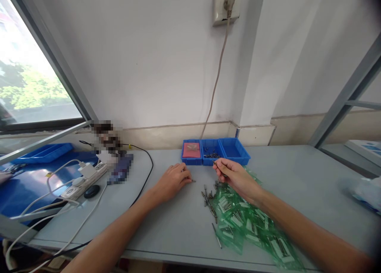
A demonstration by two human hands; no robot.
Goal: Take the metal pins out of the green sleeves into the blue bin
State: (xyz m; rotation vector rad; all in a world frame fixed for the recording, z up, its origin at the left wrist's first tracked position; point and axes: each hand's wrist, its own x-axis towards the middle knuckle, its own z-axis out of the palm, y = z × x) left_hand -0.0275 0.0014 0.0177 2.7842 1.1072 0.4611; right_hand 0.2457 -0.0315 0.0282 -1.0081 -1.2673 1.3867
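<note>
My left hand [174, 179] is low over the table, its fingers closed on a small metal pin [193, 181] whose tip sticks out to the right. My right hand [235, 175] is pinched around a small dark metal part [214, 162], mostly hidden by the fingers, in front of the blue bins. Between the hands and a little nearer lies a loose pile of metal pins [205, 197]. A single longer metal rod [217, 236] lies apart, closer to the front edge. Green plastic bags [238, 217] with metal pins and white labels spread below my right forearm.
Three joined blue bins stand by the wall: the left bin [191, 160] has a pink insert, the middle bin [211, 162] holds small metal parts, beside the right bin [235, 149]. At left are a power strip [86, 181], cables and a black mouse [91, 191].
</note>
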